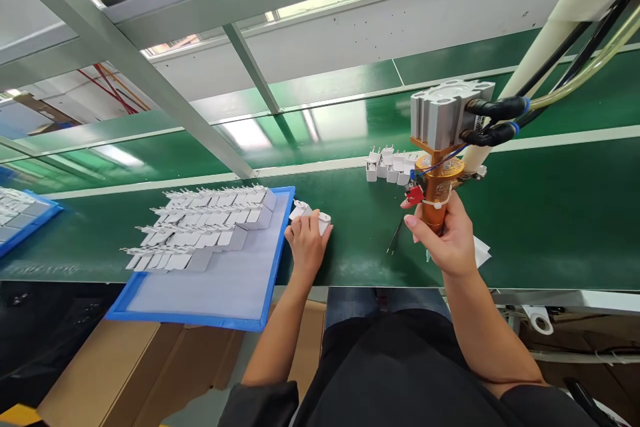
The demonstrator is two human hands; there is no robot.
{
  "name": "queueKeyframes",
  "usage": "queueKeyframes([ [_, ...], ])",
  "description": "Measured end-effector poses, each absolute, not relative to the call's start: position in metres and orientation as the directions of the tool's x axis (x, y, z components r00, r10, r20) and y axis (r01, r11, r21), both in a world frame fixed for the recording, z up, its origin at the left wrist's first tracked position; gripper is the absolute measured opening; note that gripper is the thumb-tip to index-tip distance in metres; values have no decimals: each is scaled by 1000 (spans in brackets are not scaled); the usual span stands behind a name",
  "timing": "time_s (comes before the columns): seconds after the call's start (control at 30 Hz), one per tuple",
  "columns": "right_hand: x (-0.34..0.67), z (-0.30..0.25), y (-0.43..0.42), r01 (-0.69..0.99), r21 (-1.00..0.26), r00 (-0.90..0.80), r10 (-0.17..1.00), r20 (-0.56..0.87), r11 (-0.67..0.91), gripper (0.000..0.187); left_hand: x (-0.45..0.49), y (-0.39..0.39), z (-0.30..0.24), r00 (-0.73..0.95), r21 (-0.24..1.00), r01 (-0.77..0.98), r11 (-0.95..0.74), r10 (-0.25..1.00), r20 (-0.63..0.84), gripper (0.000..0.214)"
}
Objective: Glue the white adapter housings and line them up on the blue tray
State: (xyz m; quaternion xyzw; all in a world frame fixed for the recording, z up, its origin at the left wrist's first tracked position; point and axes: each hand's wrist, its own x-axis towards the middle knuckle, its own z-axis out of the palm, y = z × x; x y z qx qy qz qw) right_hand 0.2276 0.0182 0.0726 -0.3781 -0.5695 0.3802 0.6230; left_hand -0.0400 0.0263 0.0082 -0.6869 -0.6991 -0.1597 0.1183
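Note:
My left hand (306, 243) is closed over a white plug adapter (325, 221) on the green bench, just right of the blue-rimmed tray. A second white adapter (299, 209) shows behind its fingers. Wrapped around the lower barrel of an orange metal pneumatic tool (436, 197), my right hand (453, 237) has its thumb near a small red switch (415, 195). A silver air cylinder (445, 113) with hoses tops the tool. Its lower tip is mostly hidden by the hand. Beyond it stands a cluster of white adapters (393, 165), prongs up.
Rows of white adapters (200, 220) fill part of the blue tray (187, 319), which overhangs the bench's front edge. Another tray (30, 233) lies far left. Thin dark probes (395, 237) and white paper (481, 252) lie near the tool. A grey frame post (165, 93) slants down to the bench.

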Motion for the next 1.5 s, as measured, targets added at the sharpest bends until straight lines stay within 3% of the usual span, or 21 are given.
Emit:
queueKeyframes([
  [0.17,237,70,18,-31,-909,25,909,415,416,28,-42,42,10,-138,156,986,64,834,534,58],
  [0.3,241,69,19,-38,-909,8,910,415,415,29,-10,74,8,56,291,923,-252,835,547,61],
  [0.43,243,70,19,-38,-907,-1,908,420,419,25,36,146,9,123,546,764,-345,908,401,93],
  [0.53,246,72,20,-21,-904,15,904,428,428,23,56,196,14,86,688,701,-189,980,181,104],
  [0.63,250,72,17,-2,-904,33,904,427,427,22,56,211,20,40,712,699,-72,997,61,97],
  [0.83,255,72,10,0,-918,26,918,396,396,23,19,121,36,97,682,728,-76,995,8,85],
  [1.03,250,75,10,-24,-919,15,919,394,394,23,-19,10,39,330,791,607,-70,928,-171,67],
  [1.17,247,74,11,-36,-914,26,914,404,405,23,-25,-11,26,325,850,522,-74,938,-118,59],
  [1.33,239,76,13,-55,-908,30,910,414,415,24,-14,-17,-4,66,946,306,-104,994,88,47],
  [1.4,234,76,14,-78,-904,18,907,420,420,26,-10,-22,-15,-29,926,349,-141,987,161,37],
  [1.5,224,76,17,-120,-897,-5,903,429,426,28,-3,-29,-24,17,805,539,-248,959,284,35],
])
